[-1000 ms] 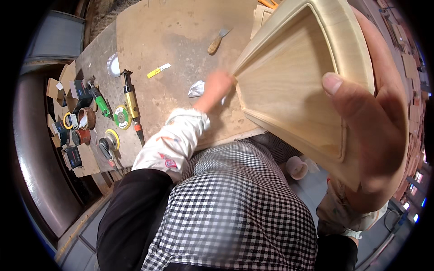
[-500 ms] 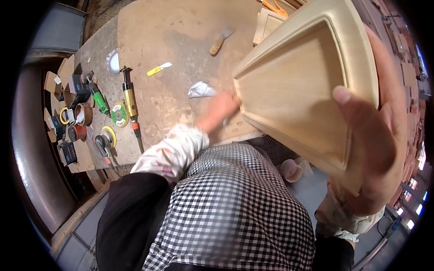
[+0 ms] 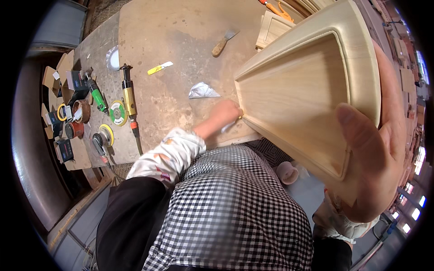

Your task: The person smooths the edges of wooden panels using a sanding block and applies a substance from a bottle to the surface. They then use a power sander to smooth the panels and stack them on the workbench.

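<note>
A pale wooden panel (image 3: 294,90) with a moulded border and recessed middle stands tilted at the right. My right hand (image 3: 370,144) grips its right end, thumb on the face, fingers wrapped round the edge. My left hand (image 3: 224,115) is closed at the panel's narrow left end, with a small pale and yellow piece at its fingertips, too small to name. A folded silver-white sheet (image 3: 202,91) lies just above that hand. A wooden-handled scraper (image 3: 220,45) and a yellow-handled blade (image 3: 157,68) lie farther up the bench (image 3: 158,27).
At the left lie a gold air tool (image 3: 128,99), a green grinder (image 3: 97,95), a disc sander (image 3: 106,135), round tins (image 3: 74,129) and open boxes (image 3: 64,151). More panels (image 3: 271,31) and an orange air gun (image 3: 280,11) are at the back right. A cup (image 3: 285,171) sits below the bench.
My left hand has slid down along the panel's narrow end, toward me. The panel and my right hand have shifted slightly down and to the right in the view.
</note>
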### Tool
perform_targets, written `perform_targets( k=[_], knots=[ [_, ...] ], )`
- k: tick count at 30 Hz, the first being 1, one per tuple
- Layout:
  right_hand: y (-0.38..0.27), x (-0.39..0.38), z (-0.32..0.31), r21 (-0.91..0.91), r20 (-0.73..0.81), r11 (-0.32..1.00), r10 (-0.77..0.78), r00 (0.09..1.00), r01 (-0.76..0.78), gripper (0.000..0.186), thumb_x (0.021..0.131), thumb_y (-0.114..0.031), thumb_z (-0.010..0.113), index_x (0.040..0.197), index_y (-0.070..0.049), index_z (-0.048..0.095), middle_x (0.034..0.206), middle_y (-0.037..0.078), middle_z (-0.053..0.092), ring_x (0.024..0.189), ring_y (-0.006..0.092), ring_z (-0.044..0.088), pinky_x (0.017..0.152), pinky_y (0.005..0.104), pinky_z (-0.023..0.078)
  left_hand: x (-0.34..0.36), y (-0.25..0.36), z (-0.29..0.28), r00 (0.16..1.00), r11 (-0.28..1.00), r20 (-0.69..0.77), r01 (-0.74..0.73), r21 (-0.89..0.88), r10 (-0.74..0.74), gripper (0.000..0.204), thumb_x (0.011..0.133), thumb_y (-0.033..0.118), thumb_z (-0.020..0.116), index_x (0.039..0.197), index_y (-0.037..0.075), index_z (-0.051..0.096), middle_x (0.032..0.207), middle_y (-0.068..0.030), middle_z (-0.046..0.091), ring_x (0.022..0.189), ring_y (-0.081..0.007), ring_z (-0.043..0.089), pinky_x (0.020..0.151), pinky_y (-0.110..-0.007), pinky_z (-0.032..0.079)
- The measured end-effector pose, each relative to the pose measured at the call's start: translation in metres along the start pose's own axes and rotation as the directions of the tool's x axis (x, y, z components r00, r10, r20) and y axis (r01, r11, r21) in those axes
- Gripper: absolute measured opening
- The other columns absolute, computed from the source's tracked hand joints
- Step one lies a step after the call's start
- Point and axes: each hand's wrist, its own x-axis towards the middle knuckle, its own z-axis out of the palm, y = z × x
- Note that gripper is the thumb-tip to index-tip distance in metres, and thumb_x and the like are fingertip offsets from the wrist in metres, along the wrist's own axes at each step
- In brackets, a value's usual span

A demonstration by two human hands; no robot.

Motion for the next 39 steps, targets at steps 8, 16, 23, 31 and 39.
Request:
perform_targets(
  k=[8, 16, 23, 31, 39],
  knots=[
    [0.003, 0.001, -0.009, -0.084, -0.093, 0.995, -0.056, 0.994, 0.048, 0.075, 0.078, -0.018, 0.061, 0.144, 0.009, 0.038, 0.128, 0.024, 0.056, 0.117, 0.0294, 0.058, 0.100, 0.0366, 0.047, 0.035, 0.004, -0.016, 0.984, 0.998, -0.172, 0.050, -0.025, -0.054, 0.034, 0.082, 0.035, 0.058, 0.094, 0.007, 0.073, 0.095, -0.0210, 0.070, 0.090, -0.0397, 0.067, 0.080, -0.047, 0.052],
    [0.000, -0.002, 0.001, -0.089, -0.050, 0.996, -0.028, 0.998, 0.023, 0.076, 0.079, -0.021, 0.063, 0.143, 0.010, 0.038, 0.128, 0.025, 0.056, 0.114, 0.0293, 0.060, 0.097, 0.0374, 0.050, 0.041, 0.020, -0.053, 0.997, 0.998, -0.075, 0.020, 0.063, -0.015, 0.032, 0.081, 0.032, 0.059, 0.087, 0.004, 0.073, 0.087, -0.0223, 0.070, 0.082, -0.0376, 0.069, 0.074, -0.046, 0.053],
    [0.004, 0.003, 0.001, -0.098, -0.060, 0.995, -0.039, 0.997, 0.033, 0.078, 0.077, -0.022, 0.065, 0.143, 0.009, 0.039, 0.128, 0.025, 0.056, 0.115, 0.0300, 0.060, 0.097, 0.0367, 0.050, 0.003, -0.001, -0.004, 0.999, 0.999, 0.042, -0.033, -0.006, 0.033, 0.034, 0.080, 0.035, 0.059, 0.096, 0.009, 0.075, 0.089, -0.0179, 0.072, 0.081, -0.0388, 0.068, 0.076, -0.047, 0.054],
    [-0.009, -0.005, 0.011, -0.158, -0.087, 0.987, -0.017, 0.996, 0.003, 0.081, 0.076, -0.024, 0.065, 0.146, 0.006, 0.038, 0.132, 0.026, 0.054, 0.120, 0.0317, 0.057, 0.103, 0.0385, 0.044, 0.022, 0.005, -0.012, 0.994, 0.993, -0.112, 0.027, 0.115, -0.014, 0.032, 0.082, 0.033, 0.058, 0.091, 0.007, 0.073, 0.090, -0.0208, 0.070, 0.085, -0.0400, 0.068, 0.077, -0.049, 0.053],
    [0.002, 0.002, -0.007, -0.070, -0.001, 0.998, -0.007, 1.000, 0.007, 0.083, 0.075, -0.027, 0.065, 0.147, 0.004, 0.038, 0.137, 0.028, 0.050, 0.126, 0.0346, 0.052, 0.109, 0.0413, 0.038, 0.004, -0.016, -0.123, 0.848, 0.943, -0.512, 0.047, 0.330, 0.137, 0.024, 0.085, 0.022, 0.061, 0.101, 0.006, 0.066, 0.112, -0.0180, 0.066, 0.106, -0.0347, 0.061, 0.089, -0.050, 0.045]
  ],
)
